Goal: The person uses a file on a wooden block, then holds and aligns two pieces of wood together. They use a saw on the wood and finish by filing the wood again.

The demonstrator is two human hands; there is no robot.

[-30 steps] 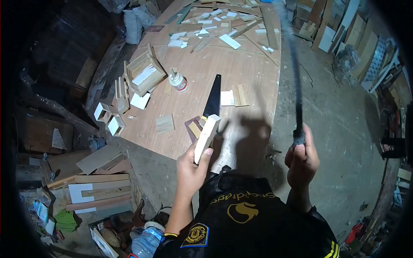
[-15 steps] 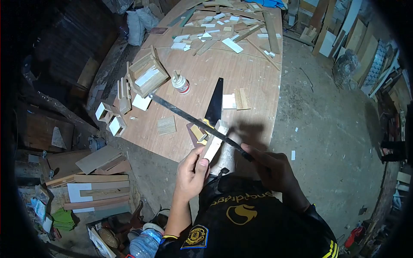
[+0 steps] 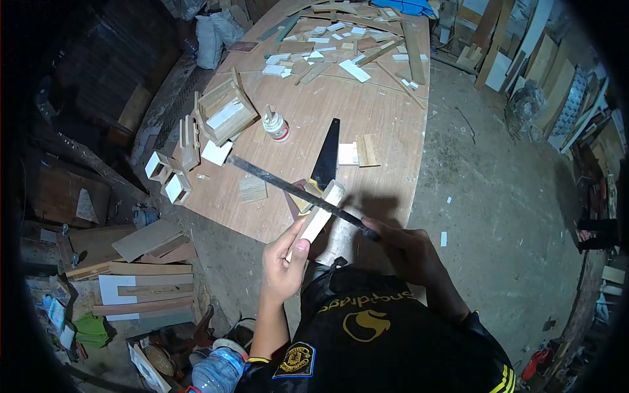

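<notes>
My left hand (image 3: 284, 263) is wrapped round a pale wooden block (image 3: 317, 223), thumb along its near end. The block points up and away from me. In my right hand (image 3: 401, 247) is the near end of a long, dark, narrow metal file (image 3: 282, 184). The file lies slantwise across the block's upper face, its far tip reaching out to the left. Just beyond the block a handsaw (image 3: 328, 154) rests on the table, its yellow handle partly hidden by the block and file.
The wooden table (image 3: 301, 144) carries a glue bottle (image 3: 276, 127), an open wooden box (image 3: 226, 108), small box pieces (image 3: 168, 175), a thin wood square (image 3: 253, 188) and a wood panel (image 3: 368, 150). Several offcuts (image 3: 354, 70) are heaped at the back. Boards (image 3: 151, 288) lie on the floor left.
The file's far tip has swung down toward me and its near end has shifted slightly left, so it lies flatter across the block. Both hands have moved a little left.
</notes>
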